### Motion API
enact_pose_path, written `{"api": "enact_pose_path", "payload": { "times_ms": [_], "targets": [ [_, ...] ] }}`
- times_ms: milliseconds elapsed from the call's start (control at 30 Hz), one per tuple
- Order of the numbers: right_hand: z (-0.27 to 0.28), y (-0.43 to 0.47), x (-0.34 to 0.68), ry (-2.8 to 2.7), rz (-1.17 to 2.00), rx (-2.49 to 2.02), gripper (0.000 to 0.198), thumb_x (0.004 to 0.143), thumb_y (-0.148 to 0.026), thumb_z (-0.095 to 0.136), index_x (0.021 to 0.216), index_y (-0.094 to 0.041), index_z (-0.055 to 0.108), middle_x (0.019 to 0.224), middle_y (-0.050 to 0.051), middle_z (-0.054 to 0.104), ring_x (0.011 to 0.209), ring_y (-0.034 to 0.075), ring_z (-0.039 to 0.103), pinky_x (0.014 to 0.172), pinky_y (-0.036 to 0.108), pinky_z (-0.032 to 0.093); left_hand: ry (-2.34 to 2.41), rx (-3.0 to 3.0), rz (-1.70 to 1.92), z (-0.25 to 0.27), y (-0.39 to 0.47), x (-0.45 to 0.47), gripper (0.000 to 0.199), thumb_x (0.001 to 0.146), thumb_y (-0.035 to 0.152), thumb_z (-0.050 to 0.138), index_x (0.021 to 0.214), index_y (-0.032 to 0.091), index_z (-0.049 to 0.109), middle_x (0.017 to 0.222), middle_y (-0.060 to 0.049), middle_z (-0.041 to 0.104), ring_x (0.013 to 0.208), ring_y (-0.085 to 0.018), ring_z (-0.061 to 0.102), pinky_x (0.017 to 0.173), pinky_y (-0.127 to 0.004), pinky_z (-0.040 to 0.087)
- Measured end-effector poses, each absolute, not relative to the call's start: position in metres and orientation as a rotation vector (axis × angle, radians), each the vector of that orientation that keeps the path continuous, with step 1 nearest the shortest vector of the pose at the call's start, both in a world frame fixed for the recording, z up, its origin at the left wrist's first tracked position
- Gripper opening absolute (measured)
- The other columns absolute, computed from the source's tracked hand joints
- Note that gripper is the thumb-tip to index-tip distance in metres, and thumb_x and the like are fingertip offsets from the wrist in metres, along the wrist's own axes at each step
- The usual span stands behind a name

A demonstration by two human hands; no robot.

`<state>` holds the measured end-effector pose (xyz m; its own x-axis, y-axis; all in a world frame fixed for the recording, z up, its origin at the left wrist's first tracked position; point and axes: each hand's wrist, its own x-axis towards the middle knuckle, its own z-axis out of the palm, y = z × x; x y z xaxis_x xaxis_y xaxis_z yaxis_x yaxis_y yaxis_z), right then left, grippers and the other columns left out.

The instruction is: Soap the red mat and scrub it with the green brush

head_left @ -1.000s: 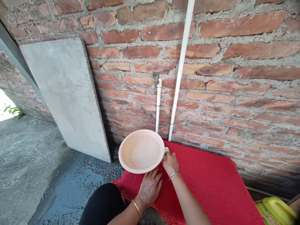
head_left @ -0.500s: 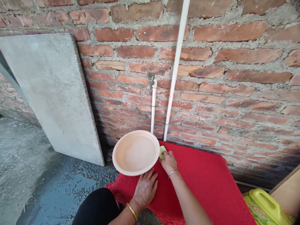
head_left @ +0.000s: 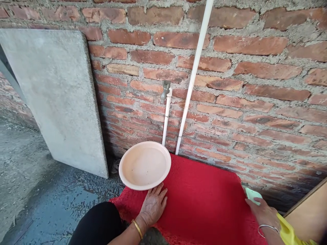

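Note:
A red cloth lies spread over a low surface against the wall. My left hand rests flat on it, fingers spread, the fingertips by the near rim of a pale pink basin. That basin stands at the cloth's left end, with a few dark specks inside. At the far right edge of the cloth, my right hand is closed on a light green block, which looks like a bar of soap. Part of the block is hidden under the fingers.
A metal tap and white pipes run along the brick wall. To the left leans a concrete slab above wet ground. Behind my right wrist are a yellow jug and a wooden board.
My right hand has carried the green block from beside the basin across to the cloth's right edge. My left hand has stayed by the basin. The view has shifted slightly.

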<state>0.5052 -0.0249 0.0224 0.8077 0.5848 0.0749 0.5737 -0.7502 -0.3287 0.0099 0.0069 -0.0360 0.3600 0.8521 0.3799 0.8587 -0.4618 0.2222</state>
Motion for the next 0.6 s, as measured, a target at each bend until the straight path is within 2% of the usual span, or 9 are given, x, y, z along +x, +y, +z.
{"api": "enact_pose_path", "payload": {
  "times_ms": [100, 200, 367, 500, 600],
  "targets": [
    [0.026, -0.011, 0.479, -0.927, 0.129, -2.605, 0.05, 0.079, -0.061, 0.052, 0.107, -0.023, 0.068, 0.094, 0.021, 0.065, 0.113, 0.04, 0.064, 0.091, 0.049, 0.052, -1.6, -2.576, -0.689, -0.036, 0.007, 0.01, 0.037, 0.091, 0.02, 0.057, 0.124, 0.025, 0.071, 0.138, -0.008, 0.066, 0.127, -0.026, 0.061, 0.108, -0.048, 0.05],
    [0.04, 0.027, 0.398, -1.218, 0.163, -2.454, 0.05, 0.081, -0.055, 0.057, 0.116, -0.021, 0.067, 0.105, 0.016, 0.064, 0.11, 0.032, 0.064, 0.098, 0.043, 0.05, -1.573, -2.583, -0.68, -0.037, 0.007, 0.008, 0.038, 0.09, 0.019, 0.057, 0.126, 0.026, 0.07, 0.138, -0.007, 0.067, 0.126, -0.026, 0.062, 0.106, -0.047, 0.051],
    [0.05, 0.098, 0.248, -1.7, 0.294, -2.231, 0.035, 0.085, -0.04, 0.06, 0.116, -0.026, 0.068, 0.115, 0.007, 0.059, 0.103, 0.021, 0.062, 0.094, 0.032, 0.048, -1.57, -2.585, -0.681, -0.04, 0.007, 0.007, 0.039, 0.09, 0.02, 0.057, 0.126, 0.026, 0.07, 0.138, -0.008, 0.067, 0.127, -0.027, 0.062, 0.106, -0.047, 0.052],
    [0.044, 0.135, 0.18, -1.906, 0.334, -2.059, 0.03, 0.087, -0.038, 0.063, 0.114, -0.029, 0.07, 0.117, 0.006, 0.06, 0.105, 0.021, 0.06, 0.094, 0.029, 0.045, -1.56, -2.574, -0.696, -0.048, 0.007, 0.004, 0.039, 0.09, 0.02, 0.056, 0.126, 0.027, 0.07, 0.136, -0.008, 0.067, 0.127, -0.028, 0.061, 0.106, -0.048, 0.052],
    [0.042, 0.151, 0.167, -2.01, 0.361, -1.994, 0.028, 0.087, -0.035, 0.064, 0.113, -0.03, 0.072, 0.119, 0.005, 0.061, 0.106, 0.022, 0.06, 0.095, 0.03, 0.043, -1.546, -2.563, -0.708, -0.053, 0.008, 0.002, 0.039, 0.091, 0.021, 0.054, 0.126, 0.028, 0.069, 0.136, -0.006, 0.067, 0.127, -0.027, 0.062, 0.106, -0.046, 0.052]
  ]
}}
